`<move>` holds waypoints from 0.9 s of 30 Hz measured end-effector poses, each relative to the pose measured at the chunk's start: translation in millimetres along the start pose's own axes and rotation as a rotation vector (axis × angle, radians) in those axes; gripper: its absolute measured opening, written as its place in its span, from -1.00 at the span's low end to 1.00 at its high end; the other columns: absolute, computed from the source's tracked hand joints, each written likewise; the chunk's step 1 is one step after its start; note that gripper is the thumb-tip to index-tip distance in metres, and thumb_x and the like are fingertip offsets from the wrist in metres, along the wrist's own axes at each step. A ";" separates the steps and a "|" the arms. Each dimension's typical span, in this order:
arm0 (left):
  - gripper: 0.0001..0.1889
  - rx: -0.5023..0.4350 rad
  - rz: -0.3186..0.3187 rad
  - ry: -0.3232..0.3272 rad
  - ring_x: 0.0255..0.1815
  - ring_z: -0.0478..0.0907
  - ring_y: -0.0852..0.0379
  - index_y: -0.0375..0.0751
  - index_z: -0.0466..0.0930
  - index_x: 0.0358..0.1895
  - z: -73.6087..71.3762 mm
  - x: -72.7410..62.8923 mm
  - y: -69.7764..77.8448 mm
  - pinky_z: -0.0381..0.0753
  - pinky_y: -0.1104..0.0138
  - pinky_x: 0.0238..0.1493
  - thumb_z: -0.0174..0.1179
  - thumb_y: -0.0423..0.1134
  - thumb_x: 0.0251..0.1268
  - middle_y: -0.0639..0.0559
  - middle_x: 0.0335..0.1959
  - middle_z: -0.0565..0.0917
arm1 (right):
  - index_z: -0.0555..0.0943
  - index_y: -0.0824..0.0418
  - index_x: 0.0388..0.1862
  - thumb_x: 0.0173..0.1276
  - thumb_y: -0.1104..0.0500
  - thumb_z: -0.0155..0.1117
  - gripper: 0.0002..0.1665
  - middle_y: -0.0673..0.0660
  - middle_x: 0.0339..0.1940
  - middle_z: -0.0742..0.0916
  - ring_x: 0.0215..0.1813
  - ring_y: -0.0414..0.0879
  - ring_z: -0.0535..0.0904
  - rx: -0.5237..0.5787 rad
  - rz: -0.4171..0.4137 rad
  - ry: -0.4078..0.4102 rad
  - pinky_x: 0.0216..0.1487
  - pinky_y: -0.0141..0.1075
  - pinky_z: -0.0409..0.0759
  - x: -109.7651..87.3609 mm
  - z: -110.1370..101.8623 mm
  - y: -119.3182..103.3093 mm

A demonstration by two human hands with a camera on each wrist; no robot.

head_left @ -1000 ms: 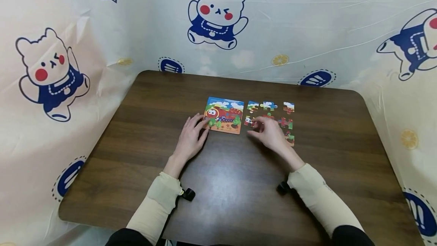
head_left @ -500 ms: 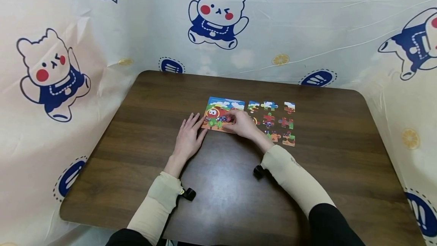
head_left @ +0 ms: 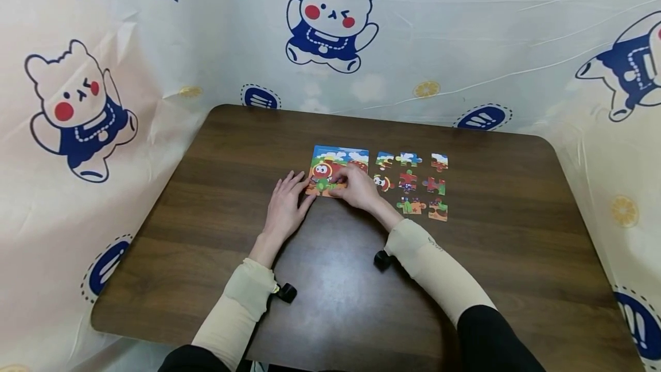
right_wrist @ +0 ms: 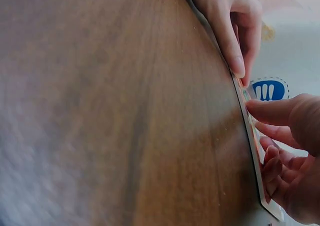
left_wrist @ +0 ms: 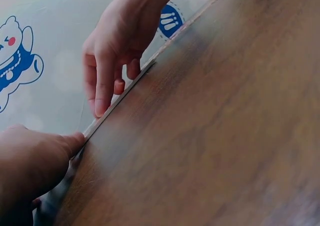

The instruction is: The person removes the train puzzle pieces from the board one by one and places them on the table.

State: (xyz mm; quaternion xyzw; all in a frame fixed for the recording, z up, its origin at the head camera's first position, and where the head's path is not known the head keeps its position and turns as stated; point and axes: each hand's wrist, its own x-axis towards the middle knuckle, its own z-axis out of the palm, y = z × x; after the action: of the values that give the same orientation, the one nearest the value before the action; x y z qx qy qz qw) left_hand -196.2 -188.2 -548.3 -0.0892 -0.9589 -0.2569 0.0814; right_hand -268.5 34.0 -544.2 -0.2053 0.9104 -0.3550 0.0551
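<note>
A small jigsaw board (head_left: pixel 333 155) printed with a red train scene lies flat toward the back of the brown table. At its left side rests my left hand (head_left: pixel 283 208), fingers extended and the thumb tip at the near-left corner. My right hand (head_left: pixel 357 189) is over the lower middle of the board. Its thumb and index finger come together low at the board's near edge in the right wrist view, pinching a puzzle piece largely hidden by the fingertips. The right hand's other fingers are bent, and the hand covers part of the picture.
Several loose puzzle pieces lie in rows right of the board, among them a face piece (head_left: pixel 383 182), a green-and-orange piece (head_left: pixel 411 206) and a corner piece (head_left: pixel 439 161). The wooden table (head_left: pixel 330 291) backs onto a cartoon-printed curtain (head_left: pixel 403 33).
My right hand has moved left from the loose pieces onto the board, then slightly farther left. The pieces it covered now show, with a gap at the near-left of their rows. The left hand stays put.
</note>
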 end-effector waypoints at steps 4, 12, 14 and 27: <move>-0.45 -0.005 -0.003 0.000 0.76 0.30 -0.28 -0.29 0.63 0.48 1.0 0.4 -0.4 0.15 -0.25 0.79 0.32 -0.02 0.64 -0.25 0.62 0.53 | 0.83 0.09 0.01 0.40 -0.03 0.65 -0.68 0.11 -0.05 0.72 -0.11 -0.01 0.63 0.000 0.032 0.013 -0.11 -0.12 0.59 -7.7 -4.9 -14.2; -0.46 0.012 0.003 0.000 0.76 0.30 -0.26 -0.27 0.63 0.49 0.9 0.6 0.1 0.15 -0.24 0.79 0.29 -0.01 0.66 -0.23 0.62 0.53 | 0.80 0.04 0.21 0.42 -0.08 0.62 -0.54 0.09 -0.04 0.72 -0.10 -0.06 0.63 -0.017 0.023 0.008 -0.15 -0.18 0.57 -5.9 -3.5 -15.1; -0.46 0.015 0.006 0.003 0.76 0.31 -0.27 -0.28 0.64 0.48 0.8 0.5 0.1 0.16 -0.25 0.79 0.31 -0.02 0.65 -0.24 0.62 0.54 | 0.81 0.05 0.17 0.41 -0.05 0.63 -0.58 0.09 -0.07 0.71 -0.18 -0.09 0.60 0.026 0.036 0.017 -0.22 -0.24 0.52 -4.5 -1.4 -11.7; -0.48 0.019 -0.004 -0.001 0.76 0.32 -0.25 -0.27 0.67 0.44 1.1 1.1 1.3 0.14 -0.23 0.80 0.31 0.00 0.65 -0.21 0.61 0.56 | 0.81 0.31 0.19 0.43 0.33 0.53 -0.63 0.32 0.06 0.87 -0.20 -0.13 0.75 0.463 0.152 -0.001 -0.23 -0.44 0.62 -7.2 -11.0 -22.7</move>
State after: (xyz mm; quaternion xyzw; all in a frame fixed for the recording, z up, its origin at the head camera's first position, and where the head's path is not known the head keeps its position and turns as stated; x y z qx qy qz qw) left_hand -197.2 -186.4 -548.4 -0.0867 -0.9615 -0.2478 0.0814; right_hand -257.1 28.8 -521.2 -0.1183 0.8176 -0.5489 0.1275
